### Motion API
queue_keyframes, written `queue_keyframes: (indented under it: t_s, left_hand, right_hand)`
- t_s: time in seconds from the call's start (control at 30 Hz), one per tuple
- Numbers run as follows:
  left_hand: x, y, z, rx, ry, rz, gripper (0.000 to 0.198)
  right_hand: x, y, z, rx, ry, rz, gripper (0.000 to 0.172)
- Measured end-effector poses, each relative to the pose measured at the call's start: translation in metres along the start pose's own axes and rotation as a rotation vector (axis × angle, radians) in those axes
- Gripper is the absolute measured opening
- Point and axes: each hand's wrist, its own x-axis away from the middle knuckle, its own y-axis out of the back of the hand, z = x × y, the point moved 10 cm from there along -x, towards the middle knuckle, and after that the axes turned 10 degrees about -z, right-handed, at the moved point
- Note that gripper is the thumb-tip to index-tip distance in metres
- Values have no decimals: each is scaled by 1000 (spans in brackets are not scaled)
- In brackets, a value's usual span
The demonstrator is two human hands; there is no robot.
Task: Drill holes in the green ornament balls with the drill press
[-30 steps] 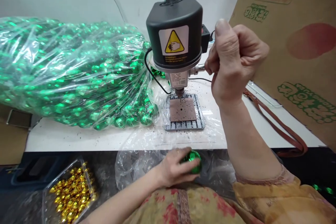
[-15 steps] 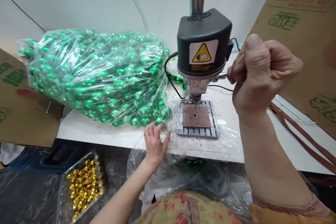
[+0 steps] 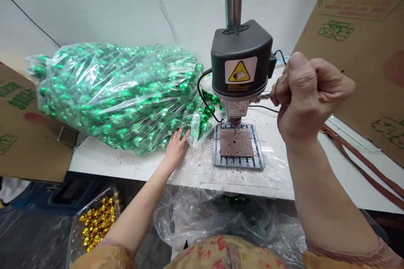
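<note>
My right hand (image 3: 311, 96) is closed round the feed handle (image 3: 264, 96) on the side of a small black drill press (image 3: 242, 61). Under the drill, a brown board (image 3: 236, 145) with a small hole lies on the slotted metal base (image 3: 259, 159), sprinkled with dark shavings. My left hand (image 3: 177, 146) rests with fingers stretched out against the lower right edge of a large clear plastic bag (image 3: 123, 96) full of shiny green balls. Loose green balls (image 3: 206, 119) show at the bag's mouth, partly under plastic.
Cardboard boxes stand at the right (image 3: 356, 63) and left (image 3: 28, 126). Brown straps (image 3: 356, 159) lie on the white table (image 3: 104, 162). Below, a clear bin (image 3: 72, 235) holds gold balls (image 3: 99, 222), and plastic sheeting (image 3: 202, 214) hangs over the table's front edge.
My left hand has moved left and up from in front of the bag's corner to touch the bag. The bag's mouth has shifted, showing more green balls. My right hand still grips the handle.
</note>
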Motion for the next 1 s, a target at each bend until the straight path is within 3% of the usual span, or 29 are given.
queue_keyframes:
  t_s: [0.1, 0.2, 0.3, 0.37, 0.47, 0.53, 0.67, 0.9, 1.0]
  left_hand:
    - [12, 24, -8, 11, -27, -109, 33]
    - [21, 57, -46, 147, -212, -272, 27]
    - [13, 62, -95, 254, -481, -187, 40]
    - [-6, 51, -110, 218, -507, -82, 45]
    - [-35, 31, -100, 38, -359, 0, 44]
    - [-39, 23, -86, -82, -258, 27, 50]
    - [-21, 17, -65, -187, -133, 40, 69]
    - [-5, 18, -50, -246, 12, -6, 43]
    - [-11, 23, -53, -222, 49, -42, 46]
  right_hand:
    - [0, 1, 2, -1, 25, 0, 44]
    - [0, 1, 1, 3, 25, 2, 43]
    - [0, 2, 1, 9, 23, -18, 44]
    - [0, 3, 1, 22, 23, -26, 43]
    - [1, 2, 1, 38, 19, -22, 43]
    - [2, 2, 2, 38, 26, -10, 42]
    - [3, 3, 4, 54, 32, -17, 43]
    - [5, 2, 4, 67, 17, -8, 44]
    - [6, 1, 5, 52, 16, 8, 43]
